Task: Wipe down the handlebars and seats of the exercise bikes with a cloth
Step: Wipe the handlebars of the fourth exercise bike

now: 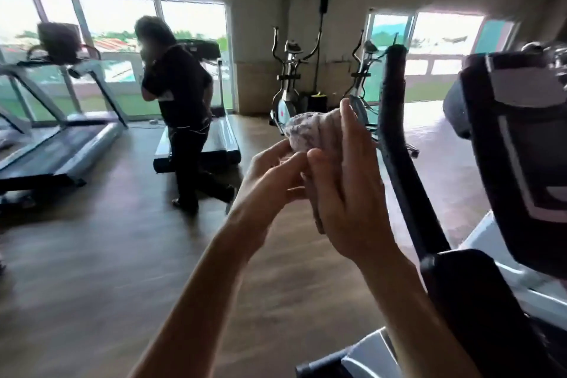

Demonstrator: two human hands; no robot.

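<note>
Both hands, left hand (pixel 273 169) and right hand (pixel 340 169), pinched a bunched pale knitted cloth (pixel 310 132), apparently refolding it; black padded handlebar (pixel 395 120) just beyond.

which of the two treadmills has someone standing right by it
The right-hand treadmill, nearer the room's middle: a person in dark clothes stands at its near end. The left treadmill has nobody beside it.

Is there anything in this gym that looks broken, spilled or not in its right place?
Nothing stands out. Both hands, left hand and right hand, hold the cloth bunched in the air beside the black handlebar. The treadmills stand level on the wooden floor, which shows no spill, though the picture is blurred.
</note>
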